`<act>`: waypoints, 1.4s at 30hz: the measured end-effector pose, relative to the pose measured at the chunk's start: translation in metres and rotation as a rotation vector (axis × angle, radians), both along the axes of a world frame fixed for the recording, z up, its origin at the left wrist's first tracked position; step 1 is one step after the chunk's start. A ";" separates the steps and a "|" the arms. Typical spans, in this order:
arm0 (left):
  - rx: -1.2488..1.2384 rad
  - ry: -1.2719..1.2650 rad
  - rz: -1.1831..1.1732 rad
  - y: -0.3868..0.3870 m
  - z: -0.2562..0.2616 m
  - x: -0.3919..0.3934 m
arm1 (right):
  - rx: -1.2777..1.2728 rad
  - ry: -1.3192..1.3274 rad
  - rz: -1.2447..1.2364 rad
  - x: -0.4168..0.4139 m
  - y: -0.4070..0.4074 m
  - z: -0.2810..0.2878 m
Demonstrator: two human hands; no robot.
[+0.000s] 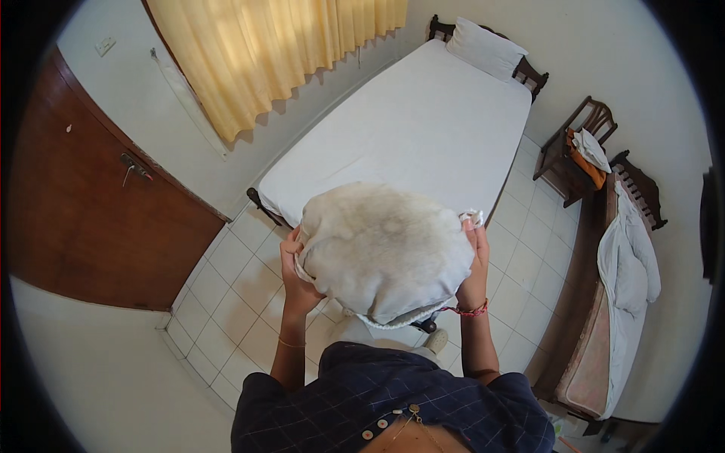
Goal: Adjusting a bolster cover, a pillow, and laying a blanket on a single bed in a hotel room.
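Note:
A pillow (391,249) in an off-white case is held up before my chest, over the foot of the bed. A greyish, yellowed patch spreads over its upper face, and a braided white trim shows along its lower edge. My left hand (295,272) grips the left end, fingers curled over a fold of the cloth. At the other end my right hand (474,269) holds the side, with a bunch of white trim at its fingertips. The pillow's underside is hidden.
Ahead is a bed (408,130) with a white sheet, another pillow (487,48) at its headboard. Yellow curtains (272,56) hang left, above a brown door (96,198). At right are a wooden chair (572,153) bearing cloths and a second bed (583,362) with rumpled bedding.

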State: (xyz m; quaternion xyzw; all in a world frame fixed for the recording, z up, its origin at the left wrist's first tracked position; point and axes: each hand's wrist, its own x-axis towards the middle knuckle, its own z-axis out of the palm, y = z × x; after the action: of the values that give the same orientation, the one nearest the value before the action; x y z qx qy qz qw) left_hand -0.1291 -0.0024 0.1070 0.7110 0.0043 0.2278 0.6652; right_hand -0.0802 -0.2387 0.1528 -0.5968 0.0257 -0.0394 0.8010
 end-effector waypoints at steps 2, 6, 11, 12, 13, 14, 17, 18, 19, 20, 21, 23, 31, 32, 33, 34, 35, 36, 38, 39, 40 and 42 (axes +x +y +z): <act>0.073 -0.172 -0.052 -0.020 -0.005 -0.001 | 0.010 -0.065 -0.021 -0.002 -0.026 -0.003; 0.051 -0.234 0.004 -0.089 0.002 -0.016 | -0.019 -0.135 -0.062 -0.007 -0.080 -0.002; 0.158 -0.184 0.125 -0.172 -0.008 -0.020 | 0.041 -0.099 -0.031 0.004 -0.151 -0.019; 0.161 -0.182 0.131 -0.189 -0.008 -0.019 | 0.080 -0.091 -0.045 0.005 -0.165 -0.023; 0.182 -0.158 0.148 -0.204 -0.008 -0.017 | 0.120 -0.081 -0.061 0.007 -0.178 -0.026; 0.204 -0.133 0.163 -0.218 -0.006 -0.015 | 0.124 -0.078 -0.059 0.012 -0.189 -0.031; 0.125 0.243 0.139 -0.254 0.008 -0.018 | 0.064 -0.072 -0.108 0.026 -0.218 -0.045; 0.135 0.241 0.131 -0.260 0.003 -0.017 | 0.081 -0.057 -0.096 0.029 -0.222 -0.048; 0.167 0.175 0.176 -0.267 -0.007 -0.013 | 0.096 -0.044 -0.086 0.034 -0.228 -0.051; 0.196 0.108 0.219 -0.273 -0.013 -0.006 | 0.127 -0.042 -0.102 0.038 -0.234 -0.057; 0.199 0.110 0.209 -0.281 -0.014 -0.001 | 0.128 -0.039 -0.112 0.041 -0.241 -0.060; 0.168 0.005 0.276 -0.295 -0.017 0.013 | 0.124 -0.034 -0.117 0.049 -0.255 -0.063; 0.276 -0.069 0.231 -0.372 0.019 0.104 | 0.179 -0.122 -0.234 0.106 -0.339 -0.056; 0.265 -0.071 0.214 -0.384 0.024 0.120 | 0.123 -0.149 -0.256 0.118 -0.350 -0.054; 0.256 -0.073 0.190 -0.394 0.026 0.137 | 0.067 -0.174 -0.285 0.128 -0.359 -0.053; 0.254 -0.084 0.177 -0.402 0.027 0.156 | 0.067 -0.184 -0.299 0.141 -0.367 -0.055; 0.203 -0.097 0.178 -0.410 0.026 0.177 | 0.061 -0.194 -0.308 0.156 -0.375 -0.059; 0.150 -0.116 0.179 -0.420 0.028 0.201 | 0.055 -0.209 -0.317 0.176 -0.385 -0.060; 0.119 -0.129 0.164 -0.434 0.028 0.248 | -0.053 -0.252 -0.309 0.217 -0.404 -0.065; 0.094 -0.114 0.161 -0.440 0.030 0.266 | -0.161 -0.265 -0.287 0.230 -0.413 -0.063; 0.093 -0.114 0.143 -0.446 0.033 0.285 | -0.164 -0.263 -0.305 0.244 -0.422 -0.059; 0.059 -0.149 0.140 -0.457 0.041 0.331 | -0.292 -0.294 -0.251 0.275 -0.439 -0.048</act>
State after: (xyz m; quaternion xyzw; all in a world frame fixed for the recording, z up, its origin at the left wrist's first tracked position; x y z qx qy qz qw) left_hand 0.2019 -0.4596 0.1477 0.7093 -0.0020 0.3260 0.6250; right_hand 0.1952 -0.6777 0.1051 -0.6863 -0.0234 -0.2284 0.6901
